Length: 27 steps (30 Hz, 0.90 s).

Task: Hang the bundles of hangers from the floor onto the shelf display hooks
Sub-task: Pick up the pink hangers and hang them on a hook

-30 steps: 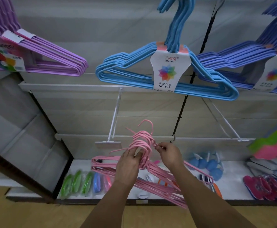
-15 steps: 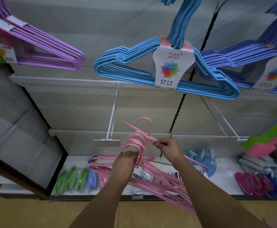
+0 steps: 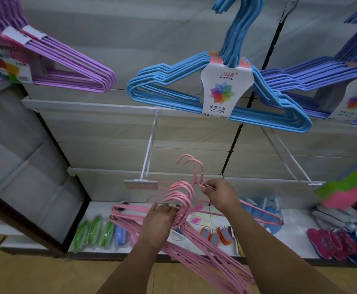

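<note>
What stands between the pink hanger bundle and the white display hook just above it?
Nothing visible. The white display hook is bare, and its tip sits just up-left of the pink hanger bundle, which the left hand grips while the right hand pinches two lifted hangers.

Lighting: dim, even, cool-toned; no visible source showing. Shadows: soft, lying faintly under the blue hanger bundle [image 3: 220,98] on the shelf back panel [image 3: 109,128]. Glare: only mild sheen showing on the white label [image 3: 226,90]. Distortion: wide-angle lens bending straight shelf lines at the edges. Focus: corners going soft; purple hanger bundle [image 3: 63,62] and its label text blurring.
</note>
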Tool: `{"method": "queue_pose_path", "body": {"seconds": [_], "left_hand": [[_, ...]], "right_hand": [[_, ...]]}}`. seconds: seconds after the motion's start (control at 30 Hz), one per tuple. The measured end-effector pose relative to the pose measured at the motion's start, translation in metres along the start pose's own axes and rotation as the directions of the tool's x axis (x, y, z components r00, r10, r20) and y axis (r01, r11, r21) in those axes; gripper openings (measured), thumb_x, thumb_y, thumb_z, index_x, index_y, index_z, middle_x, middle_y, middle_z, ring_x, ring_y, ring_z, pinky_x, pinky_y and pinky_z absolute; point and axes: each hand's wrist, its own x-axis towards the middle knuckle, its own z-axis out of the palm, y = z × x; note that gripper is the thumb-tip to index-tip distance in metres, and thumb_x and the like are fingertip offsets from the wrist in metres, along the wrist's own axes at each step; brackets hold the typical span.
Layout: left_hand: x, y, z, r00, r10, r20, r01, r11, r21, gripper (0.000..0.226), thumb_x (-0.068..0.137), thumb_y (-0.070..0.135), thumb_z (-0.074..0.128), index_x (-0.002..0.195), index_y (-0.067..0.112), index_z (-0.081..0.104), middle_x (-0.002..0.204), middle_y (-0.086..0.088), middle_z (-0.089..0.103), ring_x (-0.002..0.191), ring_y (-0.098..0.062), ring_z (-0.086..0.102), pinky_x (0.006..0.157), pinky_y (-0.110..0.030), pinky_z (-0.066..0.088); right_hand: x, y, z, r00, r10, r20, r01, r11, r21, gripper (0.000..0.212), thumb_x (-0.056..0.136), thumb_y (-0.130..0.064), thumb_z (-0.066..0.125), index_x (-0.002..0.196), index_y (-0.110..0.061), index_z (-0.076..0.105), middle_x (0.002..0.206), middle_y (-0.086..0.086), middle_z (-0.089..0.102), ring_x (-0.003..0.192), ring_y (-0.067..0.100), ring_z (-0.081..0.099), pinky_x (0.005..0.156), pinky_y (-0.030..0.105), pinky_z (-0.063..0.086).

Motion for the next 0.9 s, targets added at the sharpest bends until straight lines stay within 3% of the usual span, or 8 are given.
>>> {"method": "queue_pose_path", "body": {"seconds": [0.1,0.17,0.33,0.53,0.73,0.8,0.9], "left_hand": [[-0.006,-0.011,0.008,0.997,-0.073,0.023,0.074,0.997,-0.012,0.040,0.029,0.009,0.085,0.061,0.025,0.067,0.058,0.008,0.064,0.054,-0.011,0.063,0.064,-0.034,0.060],[-0.008,-0.020,0.012,0.994,-0.108,0.000,0.108,0.994,-0.024,0.047,0.022,0.010,0.088,0.061,0.025,0.068,0.059,0.009,0.065,0.054,-0.009,0.064,0.066,-0.033,0.059],[-0.004,-0.044,0.019,0.992,-0.120,-0.033,0.120,0.993,0.001,0.046,0.030,0.010,0.090,0.070,0.024,0.074,0.067,0.007,0.070,0.060,-0.010,0.066,0.067,-0.033,0.059],[0.008,-0.074,0.031,0.995,-0.098,-0.027,0.098,0.995,-0.013,0.050,0.036,0.007,0.088,0.079,0.027,0.073,0.074,0.008,0.072,0.066,-0.011,0.069,0.071,-0.035,0.060],[0.017,-0.095,0.046,0.998,-0.060,0.031,0.058,0.996,0.064,0.045,0.015,0.012,0.085,0.051,0.026,0.060,0.052,0.010,0.059,0.052,-0.009,0.063,0.067,-0.033,0.058],[0.019,-0.098,0.049,0.998,-0.051,0.043,0.048,0.997,0.053,0.045,0.016,0.011,0.084,0.051,0.026,0.061,0.052,0.010,0.059,0.052,-0.010,0.063,0.067,-0.034,0.058],[0.025,-0.101,0.051,0.995,-0.084,0.049,0.086,0.996,-0.032,0.045,0.018,0.013,0.087,0.056,0.026,0.067,0.056,0.010,0.063,0.053,-0.012,0.063,0.064,-0.028,0.056]], "right_hand": [[0.004,-0.004,0.012,1.000,-0.027,-0.010,0.026,0.996,-0.086,0.019,0.095,-0.031,0.056,0.101,-0.021,0.071,0.078,0.000,0.063,0.079,0.024,0.060,0.067,0.029,0.044],[0.010,-0.011,0.022,0.998,-0.057,-0.006,0.056,0.992,-0.112,0.020,0.096,-0.031,0.054,0.102,-0.022,0.070,0.081,0.005,0.066,0.084,0.028,0.062,0.067,0.030,0.043],[0.027,-0.040,0.046,0.986,-0.164,0.015,0.164,0.974,-0.157,0.025,0.099,-0.033,0.048,0.106,-0.020,0.069,0.093,0.009,0.070,0.090,0.030,0.062,0.062,0.027,0.033],[0.054,-0.061,0.072,0.982,-0.178,0.064,0.184,0.977,-0.104,0.026,0.099,-0.032,0.048,0.112,-0.021,0.068,0.096,0.011,0.070,0.093,0.031,0.061,0.064,0.027,0.031],[0.075,-0.064,0.089,0.979,-0.175,0.103,0.179,0.983,-0.039,0.027,0.098,-0.029,0.050,0.117,-0.019,0.067,0.097,0.014,0.069,0.085,0.030,0.058,0.066,0.030,0.037],[0.082,-0.066,0.094,0.975,-0.180,0.130,0.188,0.981,-0.053,0.026,0.098,-0.029,0.050,0.113,-0.017,0.068,0.094,0.014,0.069,0.083,0.029,0.057,0.068,0.031,0.039],[0.090,-0.070,0.101,0.969,-0.176,0.172,0.198,0.973,-0.119,0.025,0.098,-0.030,0.050,0.103,-0.014,0.069,0.087,0.015,0.066,0.077,0.028,0.053,0.063,0.028,0.031]]}}
